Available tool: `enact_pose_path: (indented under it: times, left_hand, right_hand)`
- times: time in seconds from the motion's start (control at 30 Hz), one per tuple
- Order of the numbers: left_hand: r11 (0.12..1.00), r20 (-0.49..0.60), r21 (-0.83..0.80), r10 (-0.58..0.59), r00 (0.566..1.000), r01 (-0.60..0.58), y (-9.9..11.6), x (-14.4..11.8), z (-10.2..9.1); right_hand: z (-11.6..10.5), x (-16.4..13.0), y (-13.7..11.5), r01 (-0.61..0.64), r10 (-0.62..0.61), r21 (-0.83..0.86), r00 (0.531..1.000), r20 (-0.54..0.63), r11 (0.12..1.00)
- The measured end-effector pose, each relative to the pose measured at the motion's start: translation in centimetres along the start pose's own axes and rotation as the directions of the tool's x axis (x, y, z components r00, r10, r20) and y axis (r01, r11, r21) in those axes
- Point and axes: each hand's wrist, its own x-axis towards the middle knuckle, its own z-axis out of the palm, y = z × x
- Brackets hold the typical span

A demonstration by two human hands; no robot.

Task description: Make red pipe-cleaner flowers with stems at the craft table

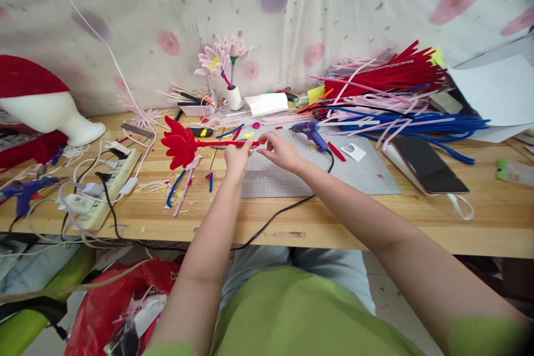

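The left hand (237, 157) is closed in a pinch, thumb and fingers gripping the red stem (227, 144) of a red pipe-cleaner flower (178, 143). The right hand (280, 148) is also nearly closed, its fingertips pinching the same stem at the free end, just to the right of the left hand; the two hands are close together but not touching. The flower head lies out to the left of the left hand, held level just above the bench (334, 217), with the stem running sideways from it through both grips. Both forearms reach forward from the lower edge of the view and converge over the near edge of a grey cutting mat (359, 175), the left arm rising almost straight up the picture, the right one slanting in from the lower right. Just beyond the right hand lies a blue glue gun (309, 132), its black cord passing under the right forearm. Further right of that hand sits a heap of red, blue and pink pipe cleaners (387, 94). To the far left of the left hand rests a white power strip (108, 183).
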Motion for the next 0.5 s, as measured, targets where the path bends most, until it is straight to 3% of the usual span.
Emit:
enact_pose_path:
  times: [0.1, 0.2, 0.33, 0.5]
  left_hand:
    - [0.996, -0.013, -0.062, -0.057, 0.998, 0.056, 0.3, -0.2, 0.1]
    - [0.997, -0.017, -0.063, -0.055, 0.998, 0.054, 0.4, -0.3, 0.0]
    - [1.0, 0.0, 0.0, 0.014, 1.0, -0.014, 0.3, -0.4, -0.4]
    - [0.999, 0.009, 0.03, 0.043, 0.999, -0.043, -0.1, -0.3, -0.5]
  right_hand:
    - [-0.1, 0.1, -0.2, 0.098, -0.099, -0.144, 0.995, 0.005, 0.985]
    - [0.0, 0.4, -0.1, 0.103, -0.103, -0.133, 0.995, 0.011, 0.986]
    - [0.5, 0.8, 0.3, -0.05, 0.045, 0.103, 0.998, 0.048, 0.993]
    - [0.9, 1.0, 0.4, -0.274, 0.202, 0.458, 0.958, 0.201, 0.846]
